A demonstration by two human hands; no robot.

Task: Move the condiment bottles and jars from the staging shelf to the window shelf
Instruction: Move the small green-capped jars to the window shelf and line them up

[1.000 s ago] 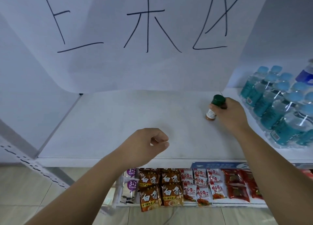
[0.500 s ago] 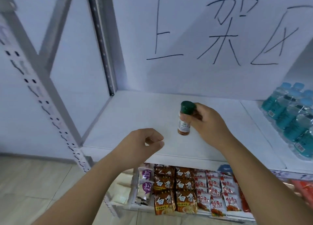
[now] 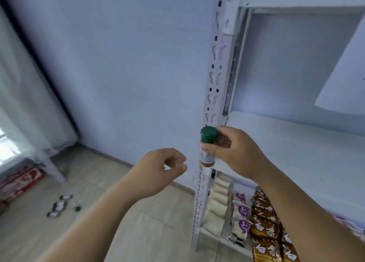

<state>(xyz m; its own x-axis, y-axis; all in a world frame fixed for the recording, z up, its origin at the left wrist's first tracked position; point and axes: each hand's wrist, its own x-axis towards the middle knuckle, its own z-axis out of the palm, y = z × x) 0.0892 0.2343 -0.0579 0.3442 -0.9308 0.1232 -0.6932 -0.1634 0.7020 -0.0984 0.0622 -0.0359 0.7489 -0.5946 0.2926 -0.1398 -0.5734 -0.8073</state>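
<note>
Right grip (image 3: 237,153): my thumb and fingers pinch the spice bottle (image 3: 206,158) just under its green cap (image 3: 209,134); the bottle is upright, in the air.
Left grip (image 3: 160,169): just left of the bottle, not touching it; fingers loosely curled, nothing in it.
Bottle contents: orange-red powder, white label.
Shelf post (image 3: 215,74): white, perforated, directly behind the bottle.
Shelf board (image 3: 296,143): white, right of my right grip and behind it.
Snack packets (image 3: 264,228): below my right grip, on the lower shelf level.
Floor (image 3: 39,238): small bits (image 3: 59,204) lie well left of and below my left grip; too blurred to identify.
</note>
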